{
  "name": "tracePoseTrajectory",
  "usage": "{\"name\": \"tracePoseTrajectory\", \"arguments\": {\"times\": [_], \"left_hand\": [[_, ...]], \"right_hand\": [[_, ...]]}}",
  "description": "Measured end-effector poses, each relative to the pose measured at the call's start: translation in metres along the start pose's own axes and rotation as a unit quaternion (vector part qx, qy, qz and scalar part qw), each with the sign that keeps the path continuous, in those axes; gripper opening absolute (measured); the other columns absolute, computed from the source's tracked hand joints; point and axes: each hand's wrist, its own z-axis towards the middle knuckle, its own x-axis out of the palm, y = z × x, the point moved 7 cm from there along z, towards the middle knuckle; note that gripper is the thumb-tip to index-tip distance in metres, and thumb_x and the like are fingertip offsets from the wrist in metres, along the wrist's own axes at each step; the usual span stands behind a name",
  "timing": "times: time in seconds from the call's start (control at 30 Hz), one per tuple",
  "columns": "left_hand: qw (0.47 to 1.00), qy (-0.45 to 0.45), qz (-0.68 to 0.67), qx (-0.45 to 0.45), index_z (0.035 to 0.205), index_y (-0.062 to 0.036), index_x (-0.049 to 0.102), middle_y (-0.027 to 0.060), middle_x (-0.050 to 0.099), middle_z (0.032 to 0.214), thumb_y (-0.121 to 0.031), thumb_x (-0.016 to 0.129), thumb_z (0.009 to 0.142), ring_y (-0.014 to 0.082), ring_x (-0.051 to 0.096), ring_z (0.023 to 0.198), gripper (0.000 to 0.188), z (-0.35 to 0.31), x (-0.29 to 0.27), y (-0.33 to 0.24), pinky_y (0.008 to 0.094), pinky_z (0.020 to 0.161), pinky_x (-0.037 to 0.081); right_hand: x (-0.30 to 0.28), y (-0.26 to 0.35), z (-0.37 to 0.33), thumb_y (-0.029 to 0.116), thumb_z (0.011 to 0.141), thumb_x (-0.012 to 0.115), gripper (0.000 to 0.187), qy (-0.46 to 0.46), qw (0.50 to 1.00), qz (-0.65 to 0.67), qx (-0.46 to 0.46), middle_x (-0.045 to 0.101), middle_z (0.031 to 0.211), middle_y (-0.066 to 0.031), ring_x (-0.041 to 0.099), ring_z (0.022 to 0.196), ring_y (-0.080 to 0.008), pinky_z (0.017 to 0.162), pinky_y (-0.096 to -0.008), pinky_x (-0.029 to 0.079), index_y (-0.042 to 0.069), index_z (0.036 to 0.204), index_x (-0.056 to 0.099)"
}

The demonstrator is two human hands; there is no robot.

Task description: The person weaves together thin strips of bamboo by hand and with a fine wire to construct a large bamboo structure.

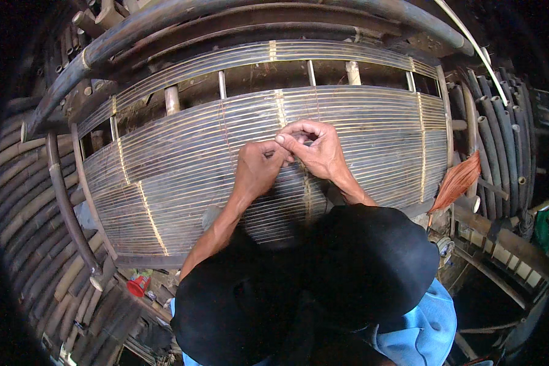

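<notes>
My left hand (256, 169) and my right hand (319, 151) meet over the middle of a wide panel of thin, light slats (183, 177). The fingertips of both are pinched close together, and whatever lies between them is too small or too hidden to make out. Pale cross strips (422, 146) run over the slats at intervals. Fine reddish threads (224, 131) cross the slats to the left of my hands. Dark legs and a shadow hide part of the panel's near edge.
A bundle of orange-red fibres (460, 182) rests at the panel's right edge. Beyond the panel runs a thick bamboo pole (226, 9). Bamboo poles are stacked at the left (33, 201) and right (500, 134). A red container (138, 285) stands low at the left.
</notes>
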Motion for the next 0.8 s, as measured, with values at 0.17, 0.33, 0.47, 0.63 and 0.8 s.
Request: {"name": "tracePoseTrajectory", "arguments": {"times": [0.17, 0.33, 0.47, 0.63, 0.8], "left_hand": [[1.000, -0.011, -0.007, 0.022, 0.088, 0.0007, 0.077, 0.0091, 0.074, 0.075, -0.017, 0.069, 0.088, 0.0099, 0.063, 0.063, 0.019, -0.001, -0.001, -0.002, 0.0270, 0.058, 0.051], [0.969, -0.032, -0.238, -0.062, 0.101, 0.0008, 0.076, 0.0059, 0.073, 0.086, -0.017, 0.074, 0.087, 0.0077, 0.061, 0.072, 0.023, 0.003, -0.013, 0.011, 0.0228, 0.064, 0.048], [0.954, -0.059, -0.282, -0.085, 0.106, 0.0002, 0.075, 0.0045, 0.072, 0.089, -0.016, 0.075, 0.089, 0.0075, 0.060, 0.077, 0.024, 0.003, -0.017, 0.007, 0.0218, 0.066, 0.048], [0.948, -0.077, -0.299, -0.077, 0.107, 0.0002, 0.075, 0.0049, 0.073, 0.089, -0.016, 0.074, 0.090, 0.0079, 0.059, 0.074, 0.023, 0.004, -0.016, 0.014, 0.0227, 0.065, 0.047], [0.950, -0.093, -0.285, -0.086, 0.103, 0.0016, 0.075, 0.0046, 0.072, 0.085, -0.016, 0.076, 0.089, 0.0076, 0.057, 0.071, 0.022, 0.002, -0.018, 0.010, 0.0221, 0.065, 0.046]], "right_hand": [[-0.005, -0.001, 0.000, 0.015, 0.092, 0.072, 0.018, -0.020, 1.000, -0.010, -0.016, 0.070, 0.078, -0.0052, 0.065, 0.068, -0.0075, 0.061, -0.0218, 0.053, -0.003, 0.095, 0.070], [-0.001, -0.001, 0.004, 0.012, 0.093, 0.070, 0.015, 0.003, 0.996, 0.088, -0.023, 0.071, 0.083, -0.0071, 0.066, 0.077, -0.0088, 0.068, -0.0227, 0.053, -0.003, 0.096, 0.069], [0.000, 0.005, 0.002, 0.010, 0.094, 0.070, 0.014, 0.001, 0.996, 0.088, -0.023, 0.072, 0.086, -0.0091, 0.068, 0.078, -0.0109, 0.070, -0.0236, 0.054, -0.004, 0.097, 0.068], [-0.001, -0.001, 0.003, 0.012, 0.093, 0.071, 0.014, 0.005, 0.996, 0.093, -0.003, 0.073, 0.086, -0.0085, 0.067, 0.076, -0.0096, 0.070, -0.0236, 0.053, -0.002, 0.095, 0.069], [0.003, -0.001, -0.001, 0.010, 0.089, 0.075, 0.012, 0.058, 0.997, -0.014, 0.038, 0.071, 0.081, -0.0028, 0.059, 0.072, -0.0048, 0.065, -0.0214, 0.049, -0.002, 0.091, 0.071]]}}
